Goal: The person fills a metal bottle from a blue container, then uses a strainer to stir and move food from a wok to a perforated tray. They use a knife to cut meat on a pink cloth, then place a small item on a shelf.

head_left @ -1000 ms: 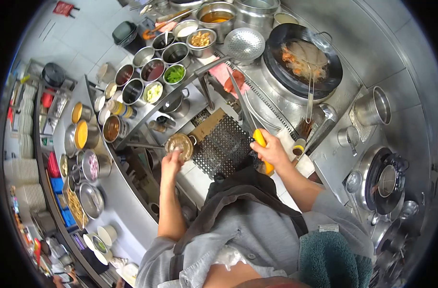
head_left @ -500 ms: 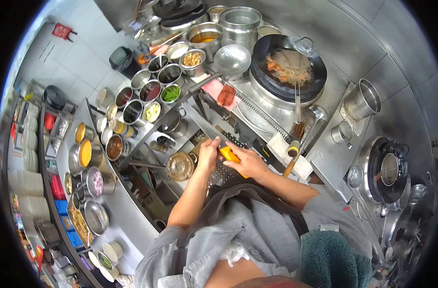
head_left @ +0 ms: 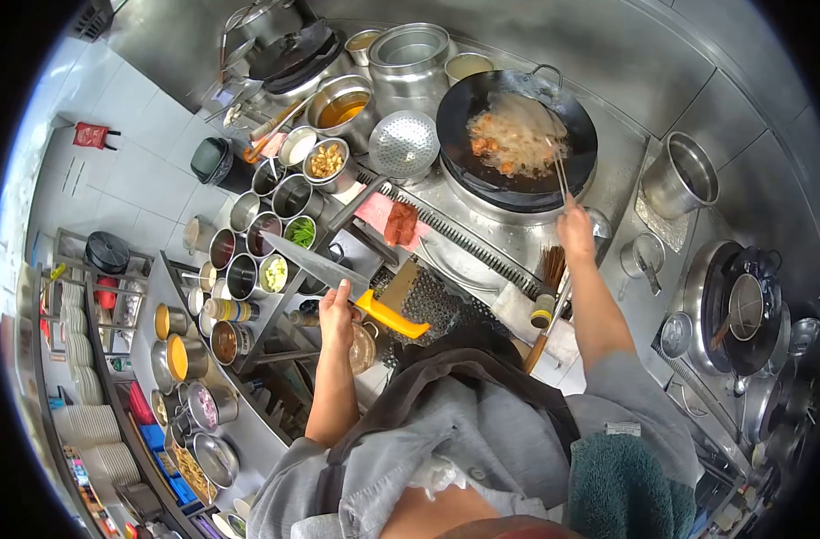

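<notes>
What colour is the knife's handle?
Yellow. The handle shows best in the head view.

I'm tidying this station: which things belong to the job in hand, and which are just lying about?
Apparently in use:
- wok
- frying food
- skimmer (right hand)
- knife (left hand)

Apparently idle:
- bristle brush
- stacked plates
- pot right of the wok

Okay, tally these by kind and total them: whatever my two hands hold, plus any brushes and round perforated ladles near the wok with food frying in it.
Knife: 1, in your left hand
Wire skimmer: 1, in your right hand
Brush: 1
Perforated ladle: 1
Total: 4
</notes>
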A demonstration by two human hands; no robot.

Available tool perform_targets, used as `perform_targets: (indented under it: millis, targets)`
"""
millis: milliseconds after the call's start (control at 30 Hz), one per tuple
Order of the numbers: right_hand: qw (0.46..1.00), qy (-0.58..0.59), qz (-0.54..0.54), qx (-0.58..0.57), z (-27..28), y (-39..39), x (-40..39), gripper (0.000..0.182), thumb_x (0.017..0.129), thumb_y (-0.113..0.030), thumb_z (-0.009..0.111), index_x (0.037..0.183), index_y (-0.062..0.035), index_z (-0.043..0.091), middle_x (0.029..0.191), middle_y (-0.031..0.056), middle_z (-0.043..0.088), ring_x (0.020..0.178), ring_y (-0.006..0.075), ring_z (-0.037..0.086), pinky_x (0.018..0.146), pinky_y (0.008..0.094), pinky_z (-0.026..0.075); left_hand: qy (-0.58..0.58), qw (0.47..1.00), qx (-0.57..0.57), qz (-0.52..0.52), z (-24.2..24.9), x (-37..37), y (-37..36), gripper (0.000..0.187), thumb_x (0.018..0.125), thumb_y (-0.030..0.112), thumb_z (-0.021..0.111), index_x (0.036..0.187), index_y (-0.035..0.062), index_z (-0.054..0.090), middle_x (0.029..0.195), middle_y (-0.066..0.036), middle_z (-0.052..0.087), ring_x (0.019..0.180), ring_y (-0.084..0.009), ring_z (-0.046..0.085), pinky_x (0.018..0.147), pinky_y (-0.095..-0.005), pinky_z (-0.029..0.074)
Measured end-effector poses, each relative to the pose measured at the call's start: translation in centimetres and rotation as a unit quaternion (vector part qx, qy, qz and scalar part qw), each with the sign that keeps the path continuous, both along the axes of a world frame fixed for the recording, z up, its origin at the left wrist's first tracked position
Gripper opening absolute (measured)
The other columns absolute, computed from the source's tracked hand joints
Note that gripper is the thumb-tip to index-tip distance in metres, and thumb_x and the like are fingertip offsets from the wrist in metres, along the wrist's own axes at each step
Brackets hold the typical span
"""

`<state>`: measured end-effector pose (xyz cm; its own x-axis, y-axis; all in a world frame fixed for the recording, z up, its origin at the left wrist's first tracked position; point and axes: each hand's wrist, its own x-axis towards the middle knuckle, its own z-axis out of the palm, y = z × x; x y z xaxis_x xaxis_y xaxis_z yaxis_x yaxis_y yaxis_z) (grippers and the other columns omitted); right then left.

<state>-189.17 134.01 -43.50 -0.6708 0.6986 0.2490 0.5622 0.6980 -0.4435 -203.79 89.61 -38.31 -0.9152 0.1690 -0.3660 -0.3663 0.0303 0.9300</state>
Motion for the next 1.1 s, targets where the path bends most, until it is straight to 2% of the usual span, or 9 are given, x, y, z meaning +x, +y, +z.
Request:
perform_targets:
  millis: [133, 200, 267, 400, 467, 667, 867, 933, 1100]
  targets:
    - [0.996, 0.067, 0.015, -0.05, 5.3, -1.7, 3.3, 0.042, 0.081, -0.006, 0.053, 0.123, -0.0027, 0.054, 0.097, 0.0281, 0.061, 0.087, 0.0445, 0.06, 0.079, 0.0471, 0.048, 0.008, 0.999, -0.03, -0.025, 0.3, -2.4, 1.7, 0.025, 0.092, 0.027, 0.056, 0.083, 0.0048, 0.061, 0.064, 0.001, 0.056, 0.046, -0.0062, 0.043, 0.039, -0.022, 0.033]
    - [0.993, 0.005, -0.02, -0.118, 8.0, -4.9, 5.2, 0.041, 0.084, -0.009, 0.054, 0.126, -0.0059, 0.054, 0.097, 0.0262, 0.062, 0.08, 0.0444, 0.06, 0.076, 0.0452, 0.049, -0.001, 0.998, -0.039, -0.043, 0.6, -4.1, 2.9, 0.027, 0.092, 0.028, 0.055, 0.081, 0.0043, 0.061, 0.065, 0.0, 0.055, 0.047, -0.0071, 0.044, 0.04, -0.0226, 0.034]
    - [0.89, 0.071, -0.046, -0.447, 8.5, -7.5, 6.4, 0.041, 0.086, -0.011, 0.053, 0.126, -0.0044, 0.053, 0.093, 0.0246, 0.063, 0.076, 0.0441, 0.06, 0.073, 0.0433, 0.05, 0.01, 0.997, -0.043, -0.061, -0.2, -6.0, 3.8, 0.028, 0.091, 0.029, 0.057, 0.079, 0.0035, 0.059, 0.064, -0.001, 0.053, 0.047, -0.009, 0.044, 0.04, -0.0239, 0.035]
    - [0.904, 0.05, -0.046, -0.421, 4.8, -10.4, 4.4, 0.04, 0.085, -0.008, 0.052, 0.124, -0.0033, 0.053, 0.09, 0.0239, 0.064, 0.078, 0.0427, 0.06, 0.075, 0.0433, 0.05, 0.012, 0.991, -0.015, -0.13, 0.0, -9.6, 5.4, 0.028, 0.091, 0.028, 0.058, 0.078, 0.0029, 0.059, 0.064, -0.001, 0.052, 0.048, -0.0098, 0.045, 0.041, -0.0246, 0.036]
    - [0.997, 0.05, 0.043, -0.046, 2.2, -9.5, 1.3, 0.041, 0.082, -0.007, 0.053, 0.123, -0.0031, 0.054, 0.088, 0.0247, 0.063, 0.083, 0.0427, 0.06, 0.079, 0.0463, 0.048, 0.01, 0.989, 0.003, -0.146, 0.6, -11.0, 6.6, 0.026, 0.09, 0.029, 0.059, 0.082, 0.0041, 0.058, 0.059, 0.001, 0.048, 0.044, -0.0082, 0.041, 0.041, -0.0235, 0.034]
    - [0.986, 0.029, -0.067, -0.148, 6.7, -9.7, -4.6, 0.041, 0.081, -0.01, 0.054, 0.122, -0.0076, 0.055, 0.101, 0.0254, 0.062, 0.098, 0.0417, 0.058, 0.086, 0.0471, 0.045, -0.007, 0.976, 0.038, -0.213, 1.0, -14.1, 6.9, 0.024, 0.093, 0.026, 0.056, 0.087, 0.0032, 0.061, 0.075, -0.003, 0.062, 0.057, -0.0065, 0.051, 0.041, -0.0211, 0.035]
    - [0.992, 0.039, -0.114, -0.036, 8.1, -5.3, -4.8, 0.043, 0.081, -0.011, 0.052, 0.123, -0.0086, 0.055, 0.099, 0.0267, 0.062, 0.095, 0.0414, 0.059, 0.083, 0.0476, 0.047, -0.002, 0.975, 0.028, -0.221, -0.1, -17.1, 4.9, 0.025, 0.093, 0.028, 0.056, 0.086, 0.0036, 0.061, 0.07, -0.003, 0.062, 0.046, -0.0074, 0.046, 0.039, -0.0213, 0.034]
    - [0.987, -0.068, -0.141, 0.03, 7.4, -3.4, -5.4, 0.043, 0.08, -0.009, 0.05, 0.122, -0.0072, 0.055, 0.095, 0.0273, 0.062, 0.092, 0.042, 0.06, 0.082, 0.0487, 0.047, 0.016, 0.974, 0.014, -0.227, -0.7, -18.2, 4.1, 0.025, 0.092, 0.028, 0.056, 0.087, 0.0035, 0.062, 0.072, -0.002, 0.062, 0.052, -0.0069, 0.048, 0.041, -0.0213, 0.033]
    - [0.988, -0.116, -0.099, 0.027, 7.7, -4.6, -3.9, 0.039, 0.079, -0.007, 0.049, 0.118, -0.004, 0.057, 0.092, 0.0271, 0.062, 0.09, 0.0421, 0.06, 0.081, 0.0495, 0.047, 0.008, 0.978, 0.034, -0.206, -0.9, -19.9, 3.1, 0.026, 0.092, 0.028, 0.057, 0.081, 0.0039, 0.061, 0.07, -0.003, 0.062, 0.049, -0.0071, 0.048, 0.041, -0.0216, 0.034]
